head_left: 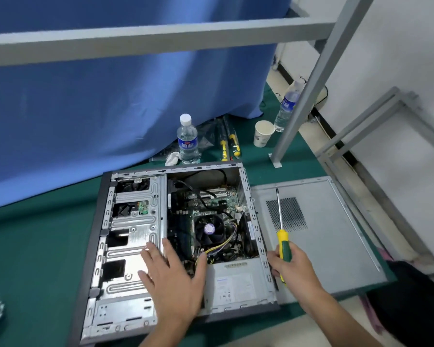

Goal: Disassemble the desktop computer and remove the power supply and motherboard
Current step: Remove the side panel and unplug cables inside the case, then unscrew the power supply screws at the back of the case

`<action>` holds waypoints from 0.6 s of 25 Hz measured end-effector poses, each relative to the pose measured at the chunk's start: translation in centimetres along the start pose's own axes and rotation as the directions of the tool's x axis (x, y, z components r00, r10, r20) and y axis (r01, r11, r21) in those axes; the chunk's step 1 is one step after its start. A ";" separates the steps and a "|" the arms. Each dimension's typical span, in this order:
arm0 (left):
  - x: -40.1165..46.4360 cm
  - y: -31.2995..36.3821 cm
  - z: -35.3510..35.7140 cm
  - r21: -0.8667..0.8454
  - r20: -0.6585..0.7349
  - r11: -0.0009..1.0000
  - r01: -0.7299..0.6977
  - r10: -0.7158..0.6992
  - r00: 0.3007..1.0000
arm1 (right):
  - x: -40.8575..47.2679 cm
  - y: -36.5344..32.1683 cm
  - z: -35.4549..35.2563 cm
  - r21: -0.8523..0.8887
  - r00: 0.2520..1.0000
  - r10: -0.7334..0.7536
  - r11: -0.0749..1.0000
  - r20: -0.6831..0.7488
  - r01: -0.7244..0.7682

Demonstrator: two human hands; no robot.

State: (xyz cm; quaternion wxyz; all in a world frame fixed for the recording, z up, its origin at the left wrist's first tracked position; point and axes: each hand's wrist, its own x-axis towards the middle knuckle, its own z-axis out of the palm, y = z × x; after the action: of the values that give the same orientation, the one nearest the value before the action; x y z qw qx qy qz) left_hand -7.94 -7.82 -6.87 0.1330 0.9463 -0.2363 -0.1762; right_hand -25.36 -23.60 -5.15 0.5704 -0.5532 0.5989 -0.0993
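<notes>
An open desktop computer case [125, 319] lies flat on the green table. Inside it I see the motherboard [206, 201] with a black CPU fan [209, 230], and the grey power supply [236, 284] in the near right corner. Yellow and black cables [221, 245] run from the power supply to the board. My left hand [172, 276] is spread flat over the drive cage [133, 221] and the case's middle, holding nothing. My right hand [292, 265] grips a yellow-green screwdriver [282, 236] beside the case's right wall, shaft pointing away from me.
The removed side panel [336, 234] lies right of the case. Behind the case stand a water bottle [188, 140], two spare screwdrivers [229, 144], a paper cup [263, 133] and a second bottle [287, 106]. A grey metal frame post [303, 96] rises at right; a blue curtain [110, 96] hangs behind.
</notes>
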 end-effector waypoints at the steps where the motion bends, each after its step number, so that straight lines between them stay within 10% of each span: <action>1: -0.5 0.5 0.7 0.052 0.002 0.999 0.011 -0.012 1.000 | 0.1 0.4 -0.3 0.030 1.000 0.003 1.000 0.015 -0.004; 9: -1.5 1.3 2.4 0.207 -0.048 0.978 0.017 -0.008 0.999 | 1.1 1.6 -1.6 0.033 0.987 -0.046 0.999 0.157 0.042; 15: -2.3 6.8 3.6 0.014 -0.070 0.961 0.274 -0.273 0.960 | 2.2 1.1 -1.8 0.023 0.967 -0.058 0.998 0.248 0.054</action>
State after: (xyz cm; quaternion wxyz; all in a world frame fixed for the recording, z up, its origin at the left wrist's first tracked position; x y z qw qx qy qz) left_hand -13.97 -13.12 -7.27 0.1040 0.9767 -0.1007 -0.1583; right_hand -26.79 -25.77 -6.62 0.6425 -0.5733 0.5059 -0.0502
